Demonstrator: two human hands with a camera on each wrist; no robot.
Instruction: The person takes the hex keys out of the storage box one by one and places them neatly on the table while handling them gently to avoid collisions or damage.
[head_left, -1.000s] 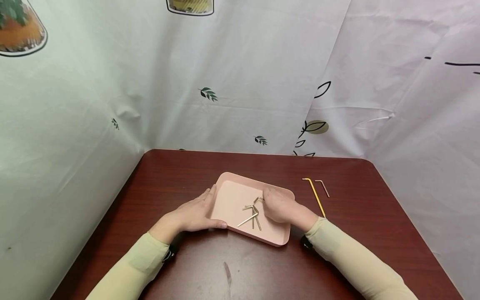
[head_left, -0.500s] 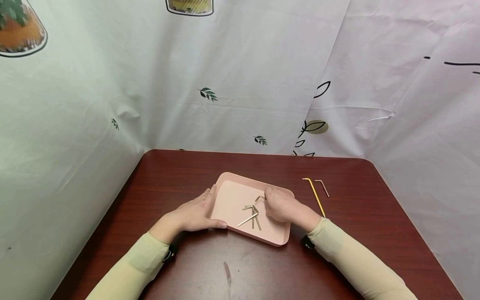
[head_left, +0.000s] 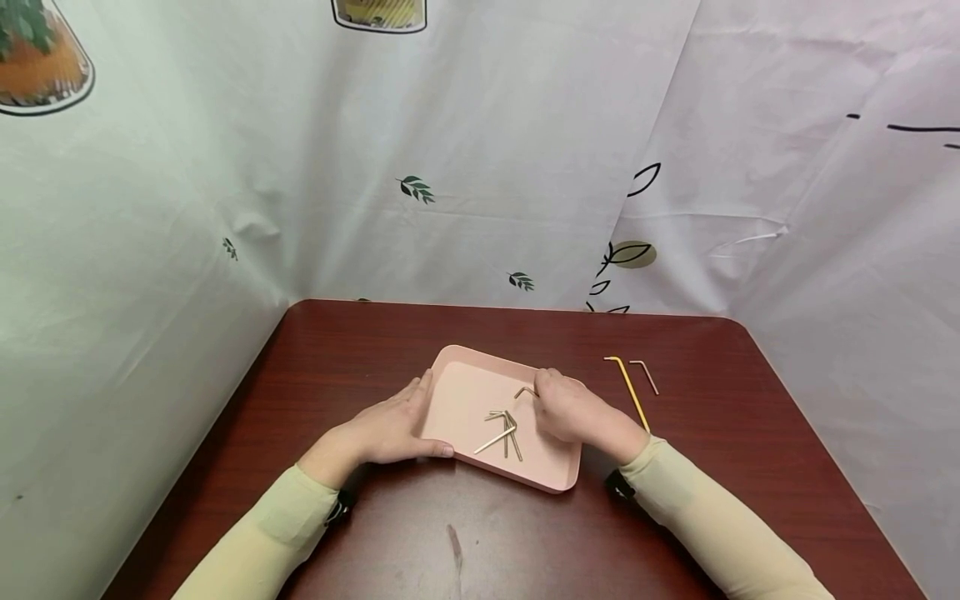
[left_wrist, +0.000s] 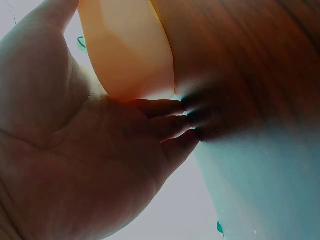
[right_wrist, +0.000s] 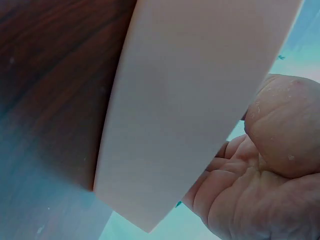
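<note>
A pink tray [head_left: 459, 392] lies at an angle on the table, with several metal hex keys [head_left: 507, 433] heaped in its middle. My left hand [head_left: 386, 427] rests along the tray's left side, fingers straight, thumb on the front corner. In the left wrist view, those fingers lie against the tray's outer wall [left_wrist: 130, 55]. My right hand [head_left: 576, 410] pinches one hex key [head_left: 525, 391] over the tray's right part; its bent short end sticks out leftward and the rest is hidden. The right wrist view has the tray wall [right_wrist: 175, 100] in front of the curled fingers [right_wrist: 215, 195].
To the right of the tray, a long yellow hex key [head_left: 630, 387] and a smaller metal hex key [head_left: 647, 377] lie on the dark red table [head_left: 360, 350]. The right sleeve [head_left: 675, 483] passes over the yellow key's near end. White printed curtains [head_left: 465, 150] enclose the table.
My right hand has shifted slightly to the right and away from me with the hex key, apart from the heap. The left hand and the tray stay where they were.
</note>
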